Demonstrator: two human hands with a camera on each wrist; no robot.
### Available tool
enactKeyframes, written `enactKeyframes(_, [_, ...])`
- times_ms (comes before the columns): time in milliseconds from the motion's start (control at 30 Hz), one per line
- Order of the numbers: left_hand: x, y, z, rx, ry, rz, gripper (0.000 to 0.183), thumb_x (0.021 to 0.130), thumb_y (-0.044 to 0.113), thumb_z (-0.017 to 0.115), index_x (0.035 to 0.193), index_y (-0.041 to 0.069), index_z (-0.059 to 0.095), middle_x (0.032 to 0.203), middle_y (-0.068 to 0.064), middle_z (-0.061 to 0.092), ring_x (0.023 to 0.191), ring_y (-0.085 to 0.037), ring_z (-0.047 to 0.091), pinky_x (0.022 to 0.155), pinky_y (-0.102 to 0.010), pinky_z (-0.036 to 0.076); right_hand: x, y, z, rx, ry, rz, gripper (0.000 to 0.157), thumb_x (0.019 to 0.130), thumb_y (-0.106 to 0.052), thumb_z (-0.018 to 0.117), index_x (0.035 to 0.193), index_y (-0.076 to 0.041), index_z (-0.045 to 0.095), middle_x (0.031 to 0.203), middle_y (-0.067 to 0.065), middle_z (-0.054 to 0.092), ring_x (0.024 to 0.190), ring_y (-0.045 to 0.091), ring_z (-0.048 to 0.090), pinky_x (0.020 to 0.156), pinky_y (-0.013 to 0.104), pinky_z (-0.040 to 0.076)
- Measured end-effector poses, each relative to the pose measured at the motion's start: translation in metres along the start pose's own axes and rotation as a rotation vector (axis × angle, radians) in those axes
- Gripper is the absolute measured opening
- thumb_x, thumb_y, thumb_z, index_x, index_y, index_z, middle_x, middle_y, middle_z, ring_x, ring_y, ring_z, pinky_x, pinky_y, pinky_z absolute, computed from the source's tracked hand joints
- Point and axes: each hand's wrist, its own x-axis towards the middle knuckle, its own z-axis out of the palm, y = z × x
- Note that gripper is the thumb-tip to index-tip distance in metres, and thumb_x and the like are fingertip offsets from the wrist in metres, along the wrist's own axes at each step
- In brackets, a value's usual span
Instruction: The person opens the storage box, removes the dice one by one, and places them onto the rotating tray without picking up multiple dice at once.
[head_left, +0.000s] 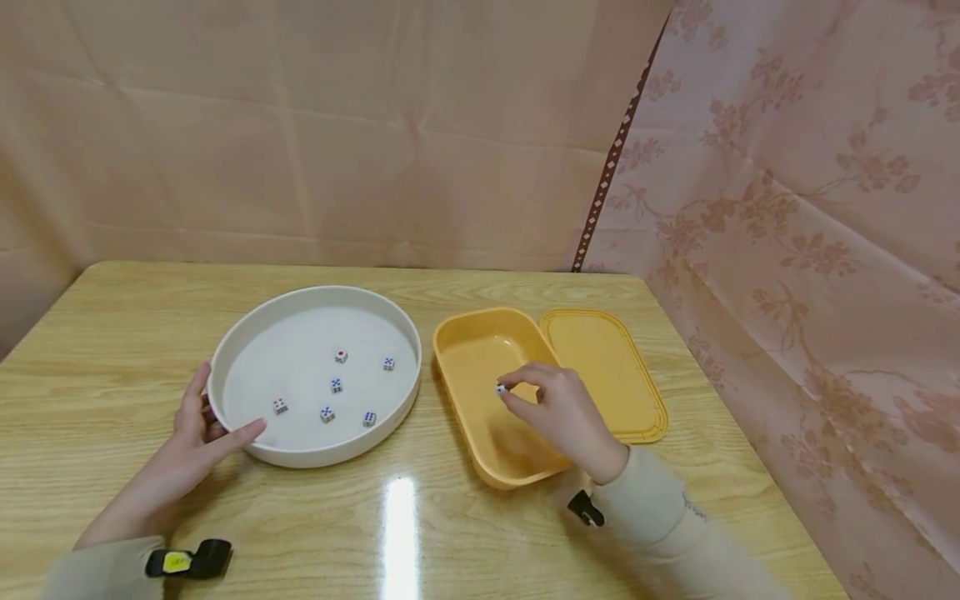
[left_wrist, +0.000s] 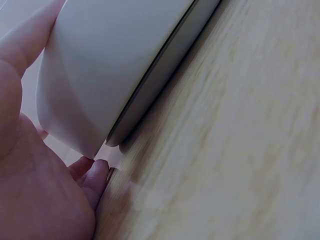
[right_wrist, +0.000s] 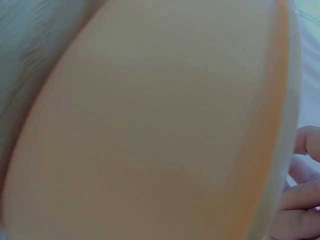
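Observation:
On the left, a round white tray (head_left: 322, 457) with a raised rim holds several white dice (head_left: 336, 386) with blue or red pips. My left hand (head_left: 191, 442) grips its near left side, thumb over the rim and fingers curled outside. In the left wrist view, fingertips (left_wrist: 97, 175) reach the bottom edge of the tray wall (left_wrist: 95, 70). Above an orange rectangular container (head_left: 480, 358), my right hand (head_left: 558, 412) pinches one small die (head_left: 501, 389) between thumb and fingertips. The container's outer wall (right_wrist: 150, 125) fills most of the right wrist view.
An orange lid (head_left: 600, 367) lies flat on the wooden table (head_left: 300, 533), right against the container's right side. Beige cloth (head_left: 337, 133) hangs behind the table, and pink floral cloth (head_left: 810, 250) runs along its right side.

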Motion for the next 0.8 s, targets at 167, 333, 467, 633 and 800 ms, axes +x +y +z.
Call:
enactKeyframes(167, [0.0, -0.001, 0.001, -0.001, 0.009, 0.007, 0.109, 0.1, 0.031, 0.058, 0.148, 0.021, -0.039, 0.159, -0.035, -0.009, 0.137, -0.048, 0.022, 0.079, 0.002, 0.036, 0.005, -0.009, 0.005, 0.066, 0.029, -0.014, 0.01, 0.087, -0.012, 0.075, 0.097, -0.01, 0.078, 0.095, 0.002, 0.076, 0.053, 0.004, 0.036, 0.049, 0.019, 0.035])
enactKeyframes(333, [0.0, -0.001, 0.001, 0.015, 0.02, 0.008, 0.109, 0.1, 0.031, 0.059, 0.148, 0.018, -0.038, 0.158, -0.037, -0.004, 0.133, -0.047, 0.026, 0.079, 0.002, 0.036, 0.009, -0.017, 0.009, 0.092, 0.052, 0.011, 0.01, 0.088, -0.017, 0.076, 0.097, -0.014, 0.078, 0.096, -0.003, 0.076, 0.053, 0.004, 0.038, 0.05, 0.019, 0.037])
enactKeyframes(467, [0.0, 0.0, 0.0, 0.015, 0.009, -0.002, 0.11, 0.1, 0.032, 0.059, 0.147, 0.02, -0.04, 0.158, -0.036, -0.008, 0.134, -0.047, 0.026, 0.077, 0.002, 0.037, 0.013, -0.025, 0.012, 0.106, 0.06, 0.018, 0.01, 0.089, -0.02, 0.075, 0.096, -0.015, 0.079, 0.096, -0.005, 0.076, 0.064, 0.006, 0.05, 0.057, 0.019, 0.042])
enactKeyframes(633, [0.0, 0.0, 0.001, 0.014, 0.011, -0.006, 0.11, 0.1, 0.032, 0.059, 0.147, 0.02, -0.04, 0.158, -0.036, -0.007, 0.133, -0.047, 0.025, 0.077, 0.001, 0.037, 0.021, -0.036, 0.014, 0.16, 0.072, 0.007, 0.01, 0.088, -0.018, 0.076, 0.097, -0.013, 0.079, 0.097, -0.002, 0.076, 0.068, 0.011, 0.052, 0.057, 0.019, 0.04])
enactKeyframes(800, [0.0, 0.001, 0.001, 0.023, 0.016, -0.018, 0.11, 0.1, 0.034, 0.059, 0.147, 0.021, -0.04, 0.159, -0.035, -0.009, 0.138, -0.048, 0.02, 0.079, 0.001, 0.035, 0.027, -0.047, 0.016, 0.256, 0.073, 0.035, 0.012, 0.087, -0.017, 0.077, 0.098, -0.012, 0.079, 0.099, 0.0, 0.077, 0.074, 0.012, 0.055, 0.059, 0.018, 0.042])
